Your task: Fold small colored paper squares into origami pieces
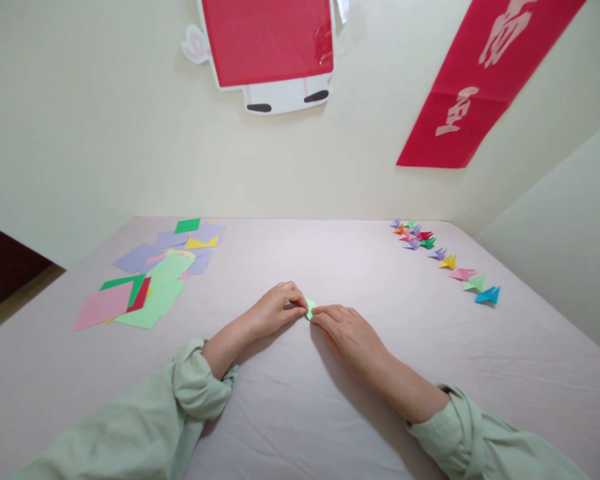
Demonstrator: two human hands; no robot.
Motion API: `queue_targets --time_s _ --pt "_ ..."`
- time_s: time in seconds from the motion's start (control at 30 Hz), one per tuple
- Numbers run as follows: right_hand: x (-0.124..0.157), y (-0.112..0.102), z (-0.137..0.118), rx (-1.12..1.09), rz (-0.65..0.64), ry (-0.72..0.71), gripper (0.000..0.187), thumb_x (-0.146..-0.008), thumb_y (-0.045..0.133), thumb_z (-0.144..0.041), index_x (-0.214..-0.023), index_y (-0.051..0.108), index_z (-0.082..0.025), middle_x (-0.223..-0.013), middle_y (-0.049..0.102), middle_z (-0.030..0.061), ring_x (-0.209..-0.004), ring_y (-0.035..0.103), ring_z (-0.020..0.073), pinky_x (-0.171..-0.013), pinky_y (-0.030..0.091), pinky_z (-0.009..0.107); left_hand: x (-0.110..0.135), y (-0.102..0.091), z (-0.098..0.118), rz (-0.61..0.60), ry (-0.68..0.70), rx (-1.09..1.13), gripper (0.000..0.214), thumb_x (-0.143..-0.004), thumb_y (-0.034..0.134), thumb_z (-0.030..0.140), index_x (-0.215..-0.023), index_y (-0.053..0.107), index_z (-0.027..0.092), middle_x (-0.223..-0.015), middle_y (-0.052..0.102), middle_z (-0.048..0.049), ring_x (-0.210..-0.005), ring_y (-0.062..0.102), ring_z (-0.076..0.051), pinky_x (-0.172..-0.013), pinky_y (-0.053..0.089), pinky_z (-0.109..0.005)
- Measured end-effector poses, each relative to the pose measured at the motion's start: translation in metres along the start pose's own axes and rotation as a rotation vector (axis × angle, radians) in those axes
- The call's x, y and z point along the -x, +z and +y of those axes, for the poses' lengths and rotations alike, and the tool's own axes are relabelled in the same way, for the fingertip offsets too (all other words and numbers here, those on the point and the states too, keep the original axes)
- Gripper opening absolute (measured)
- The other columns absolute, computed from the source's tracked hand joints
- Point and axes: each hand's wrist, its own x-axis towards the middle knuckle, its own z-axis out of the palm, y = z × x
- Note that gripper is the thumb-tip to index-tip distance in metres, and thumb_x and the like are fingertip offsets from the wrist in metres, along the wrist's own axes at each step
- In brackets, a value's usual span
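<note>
A small light-green piece of paper (311,309) sits between my two hands near the middle of the table. My left hand (279,308) pinches its left side between thumb and fingers. On the other side my right hand (353,337) has its fingertips closed on the paper's right edge. Most of the paper is covered by fingers, so its folds cannot be made out. Both hands rest low over the pale cloth (290,413).
Flat coloured paper sheets, among them a pink one (105,307) and a light-green one (150,303), overlap at the left. Several small folded paper shapes, with a blue one (488,296) nearest, run in a line at the right. A wall (300,173) stands behind.
</note>
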Motion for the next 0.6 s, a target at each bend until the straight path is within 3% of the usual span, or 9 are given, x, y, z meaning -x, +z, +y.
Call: queue_targets --time_s 0.13,0.3,0.47,0.6 --pt "-0.0005 -0.0013 -0.0002 0.017 -0.023 0.002 0.036 -0.092 0.052 -0.011 -0.125 0.059 -0.023 -0.119 0.066 0.0078 -0.109 0.06 0.021 -0.089 0.048 0.037 -0.0002 -0.0012 -0.002 -0.012 0.0 -0.019 0.013 -0.084 0.056 0.015 -0.082 0.069 0.019 -0.087 0.061 -0.003 -0.087 0.055 -0.016 -0.082 0.042 -0.028" --pt "-0.0003 -0.0044 -0.0021 0.029 -0.06 0.003 0.034 -0.092 0.052 -0.01 -0.121 0.062 -0.024 -0.121 0.065 0.0072 -0.11 0.059 0.0222 -0.09 0.047 0.038 0.0019 0.0005 -0.0053 0.004 0.021 -0.032 0.013 -0.082 0.056 0.012 -0.08 0.067 0.018 -0.087 0.061 -0.0027 -0.087 0.055 -0.016 -0.081 0.042 -0.027" --pt "0.0014 -0.0009 -0.0014 0.024 0.003 -0.018 0.028 -0.091 0.048 -0.007 -0.11 0.064 -0.02 -0.118 0.066 0.0082 -0.108 0.06 0.0212 -0.089 0.048 0.038 0.0016 0.0037 -0.0032 0.047 0.003 -0.047 0.01 -0.081 0.057 0.012 -0.076 0.064 0.017 -0.084 0.06 -0.003 -0.082 0.054 -0.016 -0.076 0.042 -0.026" --pt "0.0023 0.0011 -0.0022 0.02 0.037 -0.039 0.033 -0.09 0.046 -0.005 -0.117 0.06 -0.018 -0.116 0.067 0.0095 -0.106 0.062 0.0205 -0.088 0.05 0.038 -0.0009 0.0062 -0.0012 0.074 -0.031 -0.076 0.009 -0.081 0.056 0.013 -0.075 0.061 0.017 -0.082 0.06 -0.0031 -0.08 0.054 -0.016 -0.074 0.042 -0.027"
